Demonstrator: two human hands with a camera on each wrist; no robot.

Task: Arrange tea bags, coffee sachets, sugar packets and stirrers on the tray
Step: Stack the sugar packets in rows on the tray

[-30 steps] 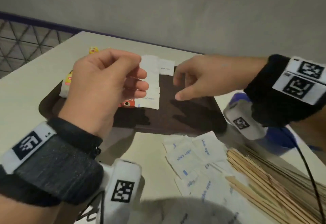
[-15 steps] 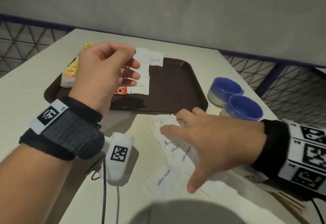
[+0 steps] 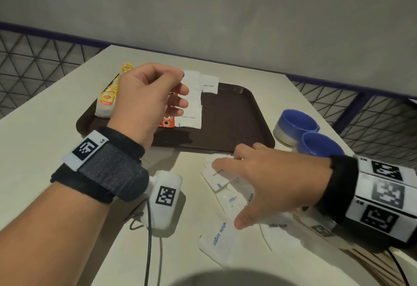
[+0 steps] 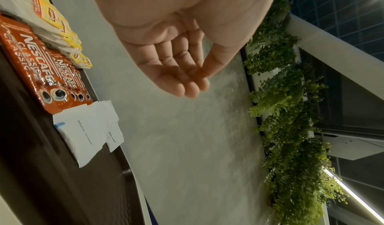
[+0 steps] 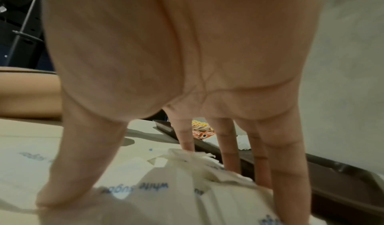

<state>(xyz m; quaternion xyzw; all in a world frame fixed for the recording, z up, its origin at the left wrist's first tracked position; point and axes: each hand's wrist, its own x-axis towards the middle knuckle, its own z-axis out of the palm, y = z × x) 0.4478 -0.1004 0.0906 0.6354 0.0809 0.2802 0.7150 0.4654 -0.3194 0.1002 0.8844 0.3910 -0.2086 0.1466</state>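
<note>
A brown tray point(image 3: 237, 128) holds yellow tea bags point(image 3: 108, 100) at its left, red coffee sachets point(image 3: 168, 124) and a column of white sugar packets point(image 3: 191, 105). Above the tray's left half hovers my left hand point(image 3: 155, 96), fingers loosely curled; the left wrist view shows this hand point(image 4: 187, 74) empty. My right hand point(image 3: 266, 177) is spread over the loose sugar packets point(image 3: 216, 243) on the table before the tray. Its straight fingers point(image 5: 228, 146) touch the sugar pile point(image 5: 166, 187). Wooden stirrers point(image 3: 379, 267) lie mostly hidden under my right wrist.
Two blue bowls point(image 3: 297, 123) stand on the table just right of the tray. A mesh railing runs along the table's far and right sides. The right half of the tray point(image 5: 343, 187) is bare.
My right hand has come back from over the tray to the sugar pile on the table and spread its fingers there. The left hand has stayed above the tray.
</note>
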